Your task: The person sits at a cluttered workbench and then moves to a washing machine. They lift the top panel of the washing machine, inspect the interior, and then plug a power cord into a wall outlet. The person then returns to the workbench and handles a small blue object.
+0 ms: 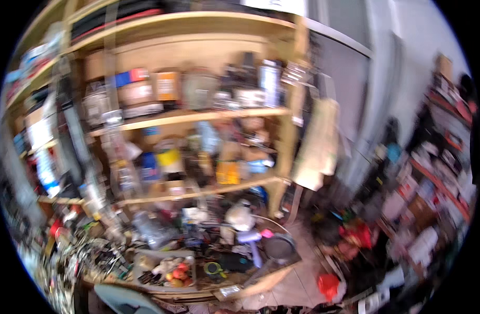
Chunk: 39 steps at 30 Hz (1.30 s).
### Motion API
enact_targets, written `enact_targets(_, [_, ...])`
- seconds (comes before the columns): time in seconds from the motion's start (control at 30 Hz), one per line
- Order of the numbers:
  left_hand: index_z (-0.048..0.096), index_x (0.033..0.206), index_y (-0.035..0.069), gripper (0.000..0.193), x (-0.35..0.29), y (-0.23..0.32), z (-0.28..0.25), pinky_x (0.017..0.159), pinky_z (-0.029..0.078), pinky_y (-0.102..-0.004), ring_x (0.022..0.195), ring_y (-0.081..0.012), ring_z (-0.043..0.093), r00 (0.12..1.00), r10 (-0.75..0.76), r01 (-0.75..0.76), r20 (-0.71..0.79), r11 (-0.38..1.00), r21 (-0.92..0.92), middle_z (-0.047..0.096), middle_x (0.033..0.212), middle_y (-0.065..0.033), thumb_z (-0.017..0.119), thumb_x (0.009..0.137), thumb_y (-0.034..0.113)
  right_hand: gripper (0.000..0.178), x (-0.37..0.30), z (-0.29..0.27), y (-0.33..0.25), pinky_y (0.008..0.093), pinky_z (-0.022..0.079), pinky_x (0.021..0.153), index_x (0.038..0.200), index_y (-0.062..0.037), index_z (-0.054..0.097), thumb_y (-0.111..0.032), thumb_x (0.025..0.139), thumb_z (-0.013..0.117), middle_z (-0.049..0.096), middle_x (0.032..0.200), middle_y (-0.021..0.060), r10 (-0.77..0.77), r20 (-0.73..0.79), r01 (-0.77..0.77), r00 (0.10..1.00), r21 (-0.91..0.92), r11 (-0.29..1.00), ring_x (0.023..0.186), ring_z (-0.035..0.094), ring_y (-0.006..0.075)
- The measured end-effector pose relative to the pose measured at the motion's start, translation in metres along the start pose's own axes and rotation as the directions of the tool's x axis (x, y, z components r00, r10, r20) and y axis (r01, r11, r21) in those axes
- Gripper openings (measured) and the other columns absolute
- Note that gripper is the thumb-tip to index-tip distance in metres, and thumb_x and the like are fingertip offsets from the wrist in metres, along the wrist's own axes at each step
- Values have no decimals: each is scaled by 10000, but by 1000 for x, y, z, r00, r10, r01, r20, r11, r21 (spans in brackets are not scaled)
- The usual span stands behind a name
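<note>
Neither of my hands shows in the head view, which is smeared by motion. Low in the picture is a cluttered wooden table (269, 282). On it stands a grey bin (193, 272) holding small red, orange and pale items too blurred to name. To its right lie a yellow-green ring-shaped thing (214, 269), a purple T-shaped thing (254, 248) and a dark round pan-like thing (280, 247). A clear plastic bag or wrap (153, 230) is behind the bin.
Behind the table rises a wooden shelf unit (219, 116) packed with boxes, cans and bottles. A beige cloth (318, 146) hangs at its right side. A grey-blue curved surface (127, 300) sits at the lower edge. Red shelves (438, 188) with heaped goods stand far right, near a red bag (329, 286).
</note>
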<state>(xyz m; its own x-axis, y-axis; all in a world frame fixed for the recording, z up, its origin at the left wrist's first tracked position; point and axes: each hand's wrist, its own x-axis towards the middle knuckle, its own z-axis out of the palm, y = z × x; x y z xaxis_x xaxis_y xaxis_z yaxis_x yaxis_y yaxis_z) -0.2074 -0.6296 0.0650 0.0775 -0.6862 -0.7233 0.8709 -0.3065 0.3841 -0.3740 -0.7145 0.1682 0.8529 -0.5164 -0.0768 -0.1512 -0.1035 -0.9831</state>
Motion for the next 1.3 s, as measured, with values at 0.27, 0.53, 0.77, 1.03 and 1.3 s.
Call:
enact_targets(0.27, [383,623,198,502,0,-42,89,409,281,-314,448,-170,296,906,-389,260,163,820,509,303,539,6,378,1069,429,430,-137,-16,32,415,547,778,1033,-15,718,-430,955,637,714,918,161,43,-649,19,760,88,996,852,685,271])
enact_targets(0.53, [381,624,196,496,-25,-139,127,410,284,-320,447,-171,292,685,-718,343,124,468,814,307,540,1,384,1060,430,461,-268,77,63,460,533,828,1056,-30,689,-478,962,630,678,994,193,314,-875,-210,369,251,945,934,658,339])
enact_targets(0.77, [379,624,194,490,-72,-247,151,411,287,-326,445,-173,289,534,-845,285,24,207,936,310,541,-4,389,1053,431,414,-358,117,97,434,531,792,1086,-15,661,-391,918,701,684,981,178,148,-975,-195,164,115,974,910,660,328])
enact_targets(1.03, [366,615,187,477,-152,-405,191,416,289,-330,442,-172,277,457,-883,232,-104,6,973,309,542,-9,400,1026,425,484,-516,143,123,497,533,699,1046,-46,647,-438,805,796,645,953,204,-379,-916,-684,131,-360,635,848,635,402])
enact_targets(1.3, [326,587,180,492,-230,-541,200,404,263,-294,432,-164,273,300,-891,85,-341,-331,940,290,535,-8,412,1017,402,377,-625,203,141,476,543,749,1068,-29,643,-346,878,718,659,946,192,-142,-914,-302,-381,-22,953,883,649,387])
